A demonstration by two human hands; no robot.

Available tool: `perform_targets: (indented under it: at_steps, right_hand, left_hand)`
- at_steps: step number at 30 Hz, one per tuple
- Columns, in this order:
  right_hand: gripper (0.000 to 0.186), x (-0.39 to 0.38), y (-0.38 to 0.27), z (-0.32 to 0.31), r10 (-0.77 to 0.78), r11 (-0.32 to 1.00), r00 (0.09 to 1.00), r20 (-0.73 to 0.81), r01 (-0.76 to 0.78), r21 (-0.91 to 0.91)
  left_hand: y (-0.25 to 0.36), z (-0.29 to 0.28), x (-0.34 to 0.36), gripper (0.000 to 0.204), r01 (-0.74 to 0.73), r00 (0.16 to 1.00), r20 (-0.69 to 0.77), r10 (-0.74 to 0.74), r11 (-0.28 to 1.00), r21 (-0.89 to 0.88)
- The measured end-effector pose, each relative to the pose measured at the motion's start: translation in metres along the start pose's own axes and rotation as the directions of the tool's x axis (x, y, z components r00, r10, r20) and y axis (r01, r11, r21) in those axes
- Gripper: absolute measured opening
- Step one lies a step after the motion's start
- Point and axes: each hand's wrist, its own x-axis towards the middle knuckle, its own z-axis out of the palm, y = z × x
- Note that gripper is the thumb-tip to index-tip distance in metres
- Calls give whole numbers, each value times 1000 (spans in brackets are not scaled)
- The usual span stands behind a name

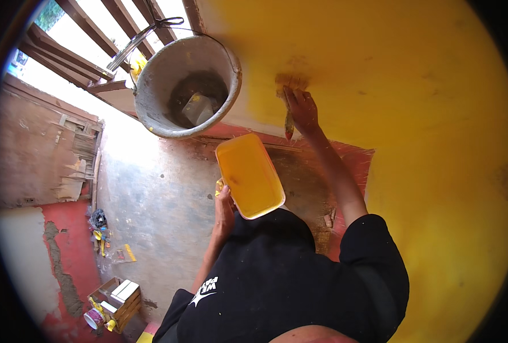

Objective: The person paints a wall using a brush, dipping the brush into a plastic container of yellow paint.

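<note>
In my right hand [302,108] is a wide paintbrush [289,121], its fingers closed around it and its bristles against the yellow painted wall [380,74]. The brush handle points down, with a red end. My left hand [224,207] grips the side of a rectangular plastic tub [251,176] with yellow paint inside, held in front of my body and tilted. Some left fingers are hidden behind the tub. Yellow paint marks the fingertips of that hand.
A grey bucket [151,108] with a scraper-like piece inside hangs by the slatted wooden window [88,28]. On the floor [151,211] at lower left stands a wooden crate [127,308] beside a white paint pot [94,318]. A dark plastic bag [98,218] lies near the left wall.
</note>
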Motion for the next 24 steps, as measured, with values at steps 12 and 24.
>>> perform_targets:
  at_steps: [12,24]
  right_hand:
    - [52,72,38,-93,91,986,979,184,-115,123]
    - [39,66,11,-66,91,988,917,-389,-133,-82]
  left_hand:
    - [30,-22,15,48,30,995,95,-36,998,60]
    - [25,-79,38,59,139,955,231,-188,967,214]
